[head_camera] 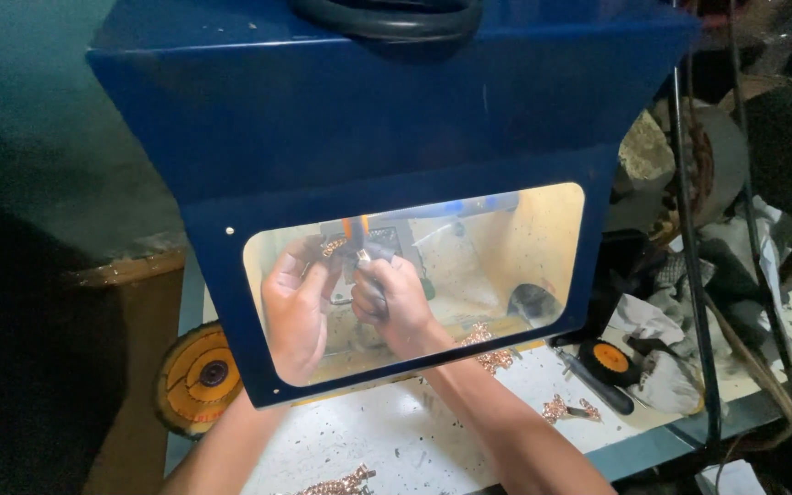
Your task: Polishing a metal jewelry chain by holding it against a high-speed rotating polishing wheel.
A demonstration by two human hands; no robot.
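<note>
Head view: both hands were inside a blue cabinet, seen through its clear window. Left hand pinched a copper chain piece in closed fingers, up near the window's top. Right hand was wrapped shut around a dark nozzle tool, just beside that piece. More copper pieces lay on the white bench outside.

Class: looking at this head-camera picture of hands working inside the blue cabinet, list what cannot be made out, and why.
- Head view: small copper-coloured piece in left hand; glare on window blurs its shape.
- Tool tip at right hand: hidden by fingers.
- Forearms: partly covered by blue cabinet.
- Copper-coloured pieces: cut by bottom edge.
</note>
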